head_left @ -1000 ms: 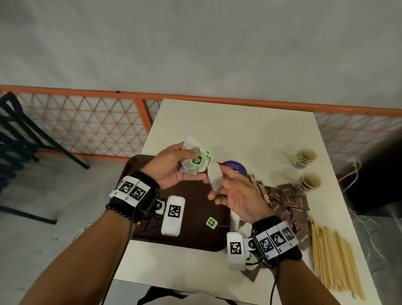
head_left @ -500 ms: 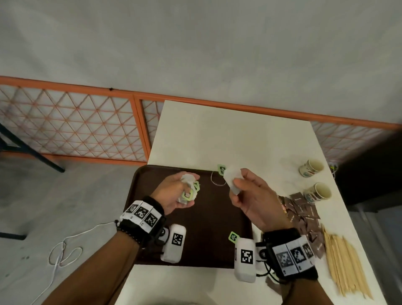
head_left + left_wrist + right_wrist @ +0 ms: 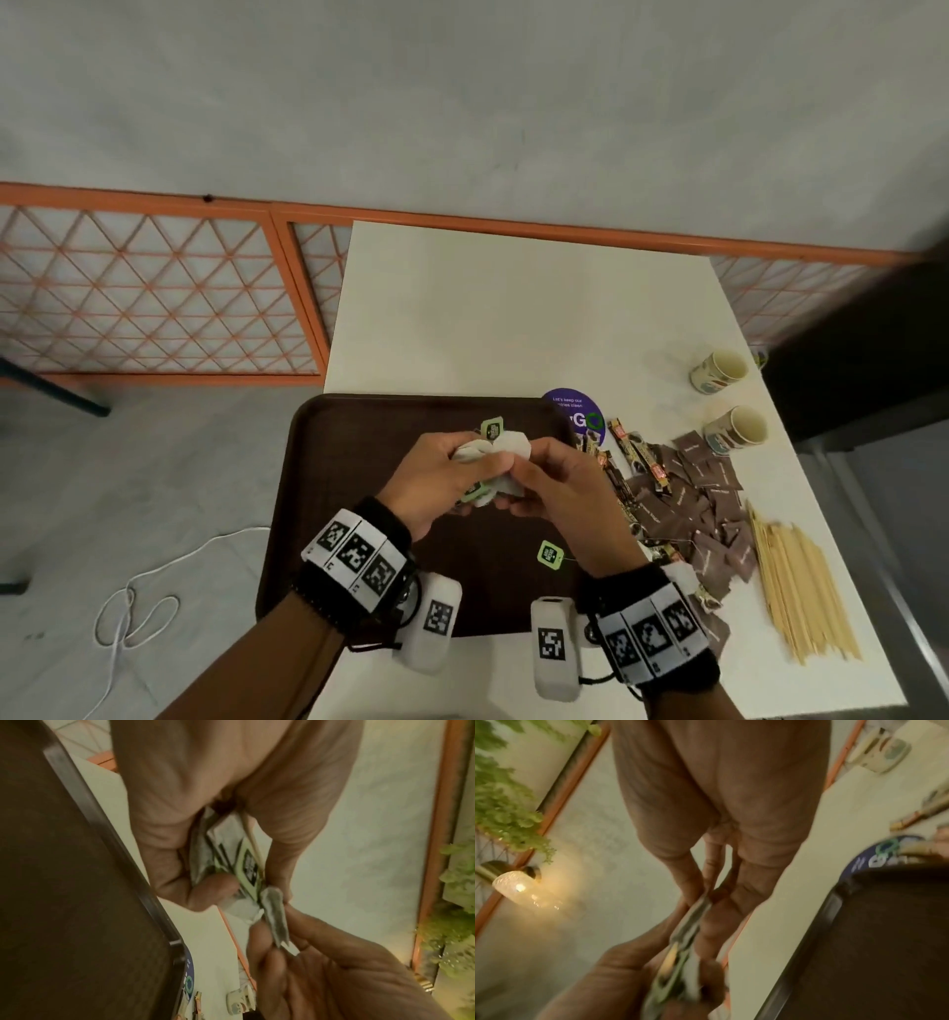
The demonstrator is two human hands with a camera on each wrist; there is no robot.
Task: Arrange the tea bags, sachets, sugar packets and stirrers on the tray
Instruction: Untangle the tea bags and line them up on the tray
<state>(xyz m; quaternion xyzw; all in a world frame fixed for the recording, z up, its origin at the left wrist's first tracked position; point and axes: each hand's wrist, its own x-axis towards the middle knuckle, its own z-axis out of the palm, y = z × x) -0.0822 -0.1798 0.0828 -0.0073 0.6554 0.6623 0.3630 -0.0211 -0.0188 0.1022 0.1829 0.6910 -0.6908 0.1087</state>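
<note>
— While the bundle of tea bags (image 3: 490,465) sits above the middle of the brown tray (image 3: 328,493), who has hold of it?

— The left hand (image 3: 441,483), fingers curled round it, white pouches and green tags showing between them. The right hand (image 3: 557,488) meets it from the side and pinches one more tea bag (image 3: 276,920) between thumb and fingertips, its edge touching the bundle.

— Anything lying on the tray itself?

— One green tag (image 3: 550,554) near the right wrist, on its string.

— And the rest?

— On the white table (image 3: 513,318), right of the tray: long sachets (image 3: 634,452), then a heap of brown sugar packets (image 3: 703,509), then the wooden stirrers (image 3: 801,591) in a row near the table's right edge. Two paper cups (image 3: 729,398) stand beyond the packets, and a purple round sticker (image 3: 575,411) shows at the tray's far right corner.
</note>
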